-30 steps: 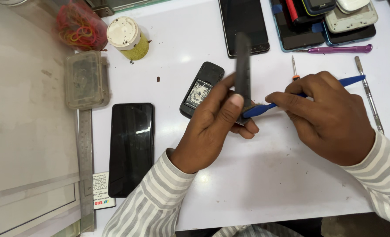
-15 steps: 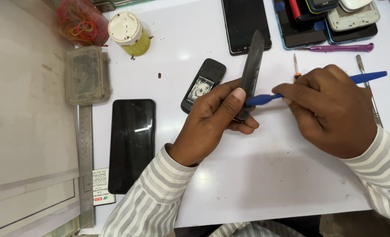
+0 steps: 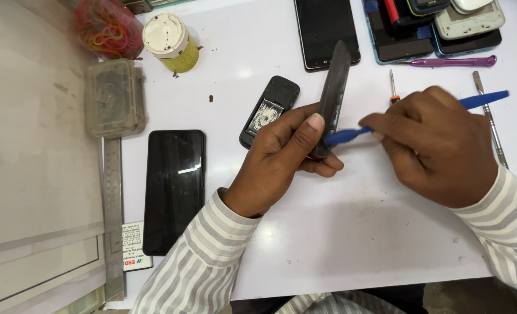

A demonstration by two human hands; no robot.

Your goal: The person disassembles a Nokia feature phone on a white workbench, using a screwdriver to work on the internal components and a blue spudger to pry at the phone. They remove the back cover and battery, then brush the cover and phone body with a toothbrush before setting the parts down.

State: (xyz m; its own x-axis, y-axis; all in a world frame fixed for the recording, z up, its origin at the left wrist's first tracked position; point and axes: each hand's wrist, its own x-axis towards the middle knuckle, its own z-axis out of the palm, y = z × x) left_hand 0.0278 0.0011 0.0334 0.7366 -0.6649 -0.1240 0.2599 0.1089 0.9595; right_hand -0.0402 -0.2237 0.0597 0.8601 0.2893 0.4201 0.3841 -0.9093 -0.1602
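The left hand (image 3: 281, 160) grips a dark phone (image 3: 333, 99) edge-up above a white table (image 3: 351, 232). The right hand (image 3: 438, 148), closed around a blue pry tool (image 3: 345, 136), sets its tip against the phone's edge. Nearby lie a small cracked phone (image 3: 269, 111), a black smartphone (image 3: 174, 189) and a steel ruler (image 3: 113, 215).

A dark grey phone (image 3: 333, 99), a blue pry tool (image 3: 351, 135), grey-and-white striped sleeves (image 3: 200, 267), a white table (image 3: 351, 232), a purple-handled tool (image 3: 453, 61), and multicoloured rubber bands (image 3: 104, 26).
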